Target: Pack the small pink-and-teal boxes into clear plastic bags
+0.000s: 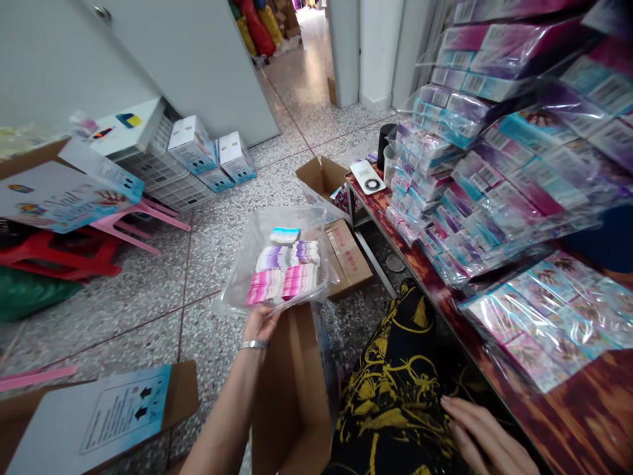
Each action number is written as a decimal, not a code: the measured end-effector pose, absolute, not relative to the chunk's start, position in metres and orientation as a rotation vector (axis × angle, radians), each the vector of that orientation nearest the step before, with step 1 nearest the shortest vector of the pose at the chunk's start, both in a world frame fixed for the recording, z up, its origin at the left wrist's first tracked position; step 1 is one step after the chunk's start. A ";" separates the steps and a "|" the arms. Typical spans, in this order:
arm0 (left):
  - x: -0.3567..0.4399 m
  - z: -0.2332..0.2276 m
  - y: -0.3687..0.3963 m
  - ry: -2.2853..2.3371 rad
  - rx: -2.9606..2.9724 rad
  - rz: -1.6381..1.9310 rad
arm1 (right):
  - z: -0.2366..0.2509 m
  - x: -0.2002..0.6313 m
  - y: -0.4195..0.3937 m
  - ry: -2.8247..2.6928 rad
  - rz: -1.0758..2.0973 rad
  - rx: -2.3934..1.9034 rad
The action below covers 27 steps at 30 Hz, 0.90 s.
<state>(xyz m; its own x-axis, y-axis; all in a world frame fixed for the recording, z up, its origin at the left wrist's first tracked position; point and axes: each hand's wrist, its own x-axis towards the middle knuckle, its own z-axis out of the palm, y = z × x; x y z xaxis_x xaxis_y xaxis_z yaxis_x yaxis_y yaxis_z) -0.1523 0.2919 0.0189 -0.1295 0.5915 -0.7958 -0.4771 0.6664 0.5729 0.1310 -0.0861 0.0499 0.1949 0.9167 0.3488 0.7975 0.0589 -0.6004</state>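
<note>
My left hand [262, 324] grips the near edge of a clear plastic tray [242, 264], fingers partly hidden beneath it. Inside lie several stacks of thin printed pieces: pink-and-white stacks [281, 284] at the near side, purple-and-white ones [273, 257] in the middle and a blue one [285, 235] at the far side. Below the tray stands a tall open cardboard box [291, 389]. My right hand [487, 435] lies at the bottom right beside the patterned black and yellow clothing [390, 382] on my leg. Its fingers are stretched out and it holds nothing.
On the table [588, 402] to my right are a plastic-wrapped pack of small boxes [548, 316], tall stacks of wrapped boxes [499, 158] and a white device [366, 177]. Cartons [346, 254] stand on the floor. To the left are pink [133, 227] and red stools [89, 256].
</note>
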 end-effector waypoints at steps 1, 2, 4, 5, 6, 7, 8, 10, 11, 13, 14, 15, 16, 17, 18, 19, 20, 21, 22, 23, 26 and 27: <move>-0.156 0.024 0.288 1.435 0.117 0.921 | 0.049 0.130 -0.087 -1.608 0.207 -1.733; -0.160 0.029 0.284 1.438 0.132 0.922 | 0.048 0.128 -0.087 -1.591 0.210 -1.714; -0.167 0.037 0.274 1.441 0.160 0.918 | 0.046 0.122 -0.089 -1.522 0.228 -1.705; -0.170 0.041 0.268 1.441 0.171 0.913 | 0.046 0.118 -0.090 -1.476 0.245 -1.712; -0.172 0.044 0.262 1.439 0.178 0.904 | 0.046 0.115 -0.092 -1.429 0.264 -1.723; -0.174 0.046 0.256 1.437 0.183 0.893 | 0.046 0.112 -0.093 -1.387 0.280 -1.735; -0.174 0.047 0.250 1.432 0.184 0.880 | 0.046 0.110 -0.096 -1.359 0.289 -1.743; -0.172 0.046 0.237 1.415 0.179 0.845 | 0.047 0.108 -0.101 -1.353 0.301 -1.746; -0.169 0.045 0.231 1.402 0.176 0.824 | 0.048 0.108 -0.103 -1.362 0.304 -1.747; -0.159 0.040 0.218 1.366 0.175 0.781 | 0.050 0.109 -0.108 -1.388 0.317 -1.743; -0.153 0.038 0.212 1.345 0.178 0.759 | 0.051 0.110 -0.111 -1.400 0.326 -1.741; -0.145 0.035 0.207 1.326 0.184 0.737 | 0.052 0.111 -0.113 -1.408 0.333 -1.739; -0.136 0.033 0.202 1.311 0.191 0.714 | 0.053 0.113 -0.115 -1.413 0.336 -1.741; -0.127 0.030 0.198 1.300 0.198 0.689 | 0.054 0.114 -0.117 -1.418 0.337 -1.743; -0.117 0.026 0.196 1.294 0.205 0.662 | 0.055 0.115 -0.119 -1.426 0.334 -1.746; -0.106 0.022 0.194 1.292 0.211 0.633 | 0.055 0.117 -0.121 -1.439 0.328 -1.747; -0.095 0.018 0.194 1.292 0.218 0.603 | 0.055 0.120 -0.123 -1.467 0.322 -1.740; -0.083 0.014 0.196 1.292 0.224 0.574 | 0.054 0.122 -0.126 -1.498 0.319 -1.733; -0.070 0.009 0.198 1.292 0.231 0.546 | 0.053 0.125 -0.128 -1.521 0.316 -1.731; -0.056 0.004 0.201 1.292 0.237 0.519 | 0.053 0.127 -0.130 -1.536 0.314 -1.732; -0.012 -0.013 0.212 1.297 0.249 0.475 | 0.050 0.129 -0.134 -1.523 0.321 -1.749; 0.003 -0.019 0.216 1.300 0.249 0.484 | 0.050 0.127 -0.134 -1.482 0.318 -1.761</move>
<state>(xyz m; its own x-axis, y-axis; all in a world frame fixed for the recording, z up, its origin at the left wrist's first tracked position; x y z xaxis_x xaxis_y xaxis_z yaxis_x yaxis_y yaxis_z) 0.0026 0.2159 -0.0185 0.1869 0.4757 -0.8595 -0.2022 0.8748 0.4402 0.1270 -0.1338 0.0496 0.2834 0.9138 0.2909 0.7143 0.0013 -0.6998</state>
